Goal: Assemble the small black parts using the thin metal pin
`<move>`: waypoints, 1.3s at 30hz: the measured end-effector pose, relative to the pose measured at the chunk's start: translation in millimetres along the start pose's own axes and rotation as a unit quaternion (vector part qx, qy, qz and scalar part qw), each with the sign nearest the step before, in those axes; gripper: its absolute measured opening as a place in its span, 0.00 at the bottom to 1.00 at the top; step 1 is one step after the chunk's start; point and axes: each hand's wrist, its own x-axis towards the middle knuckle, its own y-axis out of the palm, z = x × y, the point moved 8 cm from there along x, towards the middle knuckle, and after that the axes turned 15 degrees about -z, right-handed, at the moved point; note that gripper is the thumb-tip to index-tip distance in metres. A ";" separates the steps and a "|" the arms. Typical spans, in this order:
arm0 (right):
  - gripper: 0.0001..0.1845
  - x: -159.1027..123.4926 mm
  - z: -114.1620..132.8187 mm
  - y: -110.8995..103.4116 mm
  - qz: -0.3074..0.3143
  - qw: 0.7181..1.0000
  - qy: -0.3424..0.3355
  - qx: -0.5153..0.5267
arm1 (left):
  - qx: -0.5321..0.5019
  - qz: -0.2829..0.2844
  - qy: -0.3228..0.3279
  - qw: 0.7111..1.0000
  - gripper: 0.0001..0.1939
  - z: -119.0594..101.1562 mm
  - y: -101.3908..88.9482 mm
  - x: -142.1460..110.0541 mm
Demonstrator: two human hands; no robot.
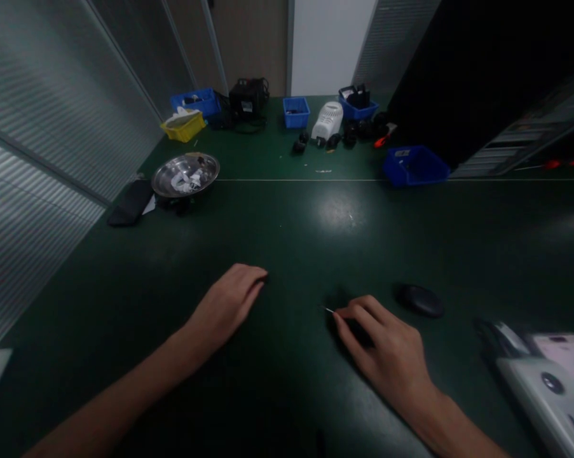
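My right hand is low over the dark green table, thumb and forefinger pinched on a thin, silvery, pin-like piece. The piece points left out of the fingertips; its exact kind is too small to tell. To the left, my left hand rests close to the tabletop with thumb and fingers pressed together. Whatever those fingertips hold, if anything, is hidden. A gap of bare green surface lies between both hands. Just right of my right hand is a black computer mouse.
At the back left are a steel bowl with white pieces, a black pouch and a yellow bin. Blue bins, a black device and a white vented housing stand farther back. A phone lies at right.
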 end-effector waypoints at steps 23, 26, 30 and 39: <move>0.09 -4.8 4.6 -1.2 -0.008 0.999 0.011 0.051 | 0.285 -0.236 -0.132 0.920 0.19 194.6 -147.5 -55.2; 0.10 -6.9 3.5 0.1 -0.001 0.998 0.012 0.059 | 0.301 -0.228 -0.131 0.917 0.19 202.1 -147.9 -56.4; 0.11 -7.5 2.4 -1.2 -0.005 0.998 0.016 0.062 | 0.316 -0.214 -0.135 0.914 0.20 214.1 -151.4 -57.9; 0.11 -12.3 9.2 -5.0 -0.030 0.999 -0.012 0.032 | 0.255 -0.223 -0.181 0.923 0.16 222.2 -167.6 -77.6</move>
